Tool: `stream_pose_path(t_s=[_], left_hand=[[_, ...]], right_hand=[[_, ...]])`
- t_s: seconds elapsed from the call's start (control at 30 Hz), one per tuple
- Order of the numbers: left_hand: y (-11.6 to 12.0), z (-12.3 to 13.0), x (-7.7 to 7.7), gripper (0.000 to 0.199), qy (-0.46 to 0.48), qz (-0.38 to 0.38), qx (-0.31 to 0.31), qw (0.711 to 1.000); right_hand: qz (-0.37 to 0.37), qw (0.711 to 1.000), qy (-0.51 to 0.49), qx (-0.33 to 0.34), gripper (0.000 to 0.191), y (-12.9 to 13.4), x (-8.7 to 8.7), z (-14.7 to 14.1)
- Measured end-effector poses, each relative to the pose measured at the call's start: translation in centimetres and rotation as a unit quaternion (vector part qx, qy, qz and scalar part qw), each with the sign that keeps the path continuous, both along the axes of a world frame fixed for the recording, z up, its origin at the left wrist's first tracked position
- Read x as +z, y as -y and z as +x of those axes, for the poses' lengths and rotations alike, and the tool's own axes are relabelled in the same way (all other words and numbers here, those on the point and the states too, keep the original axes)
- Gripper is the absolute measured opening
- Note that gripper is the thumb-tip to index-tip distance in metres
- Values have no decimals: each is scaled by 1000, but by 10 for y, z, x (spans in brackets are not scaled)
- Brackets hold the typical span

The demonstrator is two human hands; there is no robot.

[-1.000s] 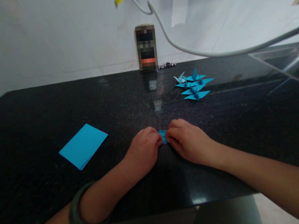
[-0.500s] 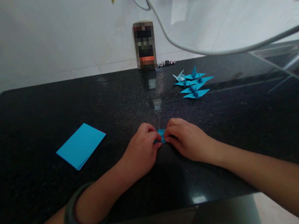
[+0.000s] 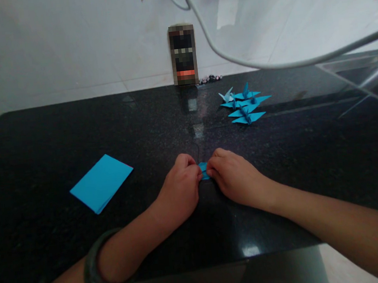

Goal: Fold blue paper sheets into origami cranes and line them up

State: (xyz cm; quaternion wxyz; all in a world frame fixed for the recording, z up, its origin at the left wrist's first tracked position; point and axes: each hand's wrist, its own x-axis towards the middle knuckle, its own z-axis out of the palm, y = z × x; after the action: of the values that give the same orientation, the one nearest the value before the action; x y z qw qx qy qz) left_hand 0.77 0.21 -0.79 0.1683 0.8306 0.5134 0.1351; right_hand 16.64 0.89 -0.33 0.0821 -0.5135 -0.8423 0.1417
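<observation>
Between my two hands, low on the dark countertop, is a small piece of folded blue paper (image 3: 204,171). My left hand (image 3: 182,182) grips its left edge with thumb and fingertips pressed together. On the opposite edge, the curled fingers of my right hand (image 3: 235,175) pinch the paper too. Only a narrow strip shows between the fingertips; its outer ends are hidden. Several folded paper cranes (image 3: 246,104), mostly blue with one paler, are grouped beyond my right hand. A stack of blue paper sheets (image 3: 102,183) lies to the left of my left hand.
The polished black countertop (image 3: 153,127) runs back to a pale wall. A phone (image 3: 183,54) leans upright there, beside a beaded strand (image 3: 211,79). A grey cable (image 3: 269,66) hangs across the upper right. At the far right is a metal sink edge (image 3: 358,83).
My left thumb and fingers have shifted slightly on the paper's left edge. Both hands still hold the folded paper in nearly the same place; the view has moved very slightly.
</observation>
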Motion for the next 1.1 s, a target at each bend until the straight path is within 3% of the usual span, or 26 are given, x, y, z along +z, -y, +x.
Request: stream_pose_path(t_s=[0.37,0.77,1.0,1.1], left_hand=[[0,3,-3,21,-23,7,25,999],[0,2,-3,20,-31,19,29,999],[7,-3,2,27,-20,36,-1,999],[16,-3,4,34,-61,42,-43,996]], right_hand=[[-38,999,8,-23,19,-6,8,-2],[-31,999,-28,-33,14,-8,6,1],[-19,999,-17,-25,16,-6,7,0],[-17,999,-15,-25,15,-7,7,0]])
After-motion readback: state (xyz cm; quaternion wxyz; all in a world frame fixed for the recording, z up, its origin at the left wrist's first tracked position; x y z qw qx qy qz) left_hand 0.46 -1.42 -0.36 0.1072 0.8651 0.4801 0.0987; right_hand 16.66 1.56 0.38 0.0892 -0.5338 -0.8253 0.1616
